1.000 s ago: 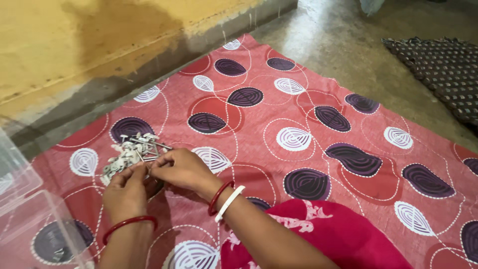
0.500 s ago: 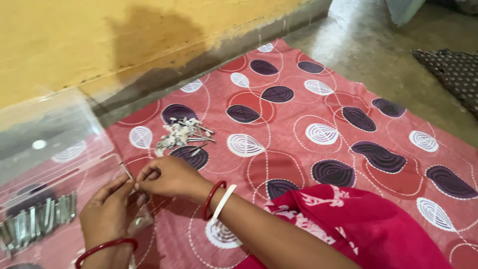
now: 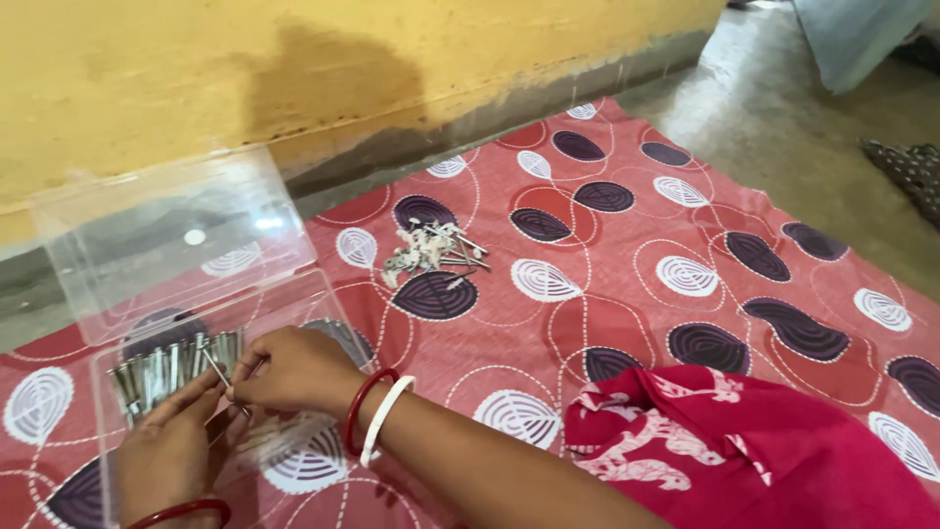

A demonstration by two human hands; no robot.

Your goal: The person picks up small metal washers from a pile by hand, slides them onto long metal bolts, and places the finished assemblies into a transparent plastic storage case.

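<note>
Clear glossy plastic box [image 3: 176, 245], shiny metal pins [image 3: 171, 370], matt printed cloth mat [image 3: 627, 294], rough painted wall [image 3: 294, 69]

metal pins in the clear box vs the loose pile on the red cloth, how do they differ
The pins in the clear plastic box stand side by side in a neat row; the loose pile lies jumbled, pointing all ways. The boxed row sits right under the left hand and right hand, whose fingers pinch one pin; the pile lies untouched on the patterned cloth. Both look like slim, silvery metal pieces.

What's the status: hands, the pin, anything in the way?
Left hand and right hand pinch one thin metal pin. Over the clear plastic box, beside its row of pins. Loose pile apart on the red cloth.
</note>
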